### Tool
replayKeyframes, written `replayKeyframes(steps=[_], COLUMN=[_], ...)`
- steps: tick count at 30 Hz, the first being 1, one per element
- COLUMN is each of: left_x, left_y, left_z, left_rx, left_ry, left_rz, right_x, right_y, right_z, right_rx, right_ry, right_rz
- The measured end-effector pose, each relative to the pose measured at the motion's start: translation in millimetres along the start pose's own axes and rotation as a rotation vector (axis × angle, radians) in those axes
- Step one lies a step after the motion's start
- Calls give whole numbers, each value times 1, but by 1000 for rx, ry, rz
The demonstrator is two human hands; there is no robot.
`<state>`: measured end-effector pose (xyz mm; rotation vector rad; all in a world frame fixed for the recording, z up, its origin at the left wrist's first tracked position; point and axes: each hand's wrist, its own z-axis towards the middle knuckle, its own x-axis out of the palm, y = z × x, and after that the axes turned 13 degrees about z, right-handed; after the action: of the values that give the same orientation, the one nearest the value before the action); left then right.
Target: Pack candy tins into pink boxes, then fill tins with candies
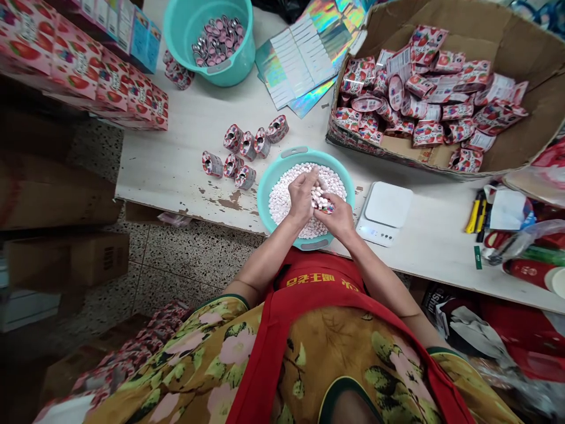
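Observation:
A turquoise basin full of small white candies stands at the table's front edge, with both hands over it. My right hand is closed around a small printed container, mostly hidden by the fingers. White candies are heaped at its mouth. My left hand is beside it, fingers curled in over the heap, seemingly closed on some candies. Left of the basin stand several strawberry-print containers with openings in their tops.
A white digital scale sits right of the basin. Behind it, a cardboard box holds many strawberry-print containers. Another turquoise basin contains small round lids. Shiny label sheets, stacked strawberry-print boxes and yellow cutters lie around.

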<state>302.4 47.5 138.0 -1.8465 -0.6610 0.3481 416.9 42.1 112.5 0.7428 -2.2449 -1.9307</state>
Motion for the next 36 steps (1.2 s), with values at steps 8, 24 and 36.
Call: replayKeyframes(steps=[8, 24, 36], left_x=[6, 14, -1], left_y=[-4, -8, -9], left_z=[1, 1, -6], left_rx=[4, -8, 107], left_ry=[-10, 101, 256], left_rz=[36, -121, -74], right_x=[-6, -13, 0], right_y=[6, 5, 6], right_z=[1, 5, 7], right_rx=[22, -4, -126], right_ry=[-13, 60, -18], right_rz=[0, -27, 16])
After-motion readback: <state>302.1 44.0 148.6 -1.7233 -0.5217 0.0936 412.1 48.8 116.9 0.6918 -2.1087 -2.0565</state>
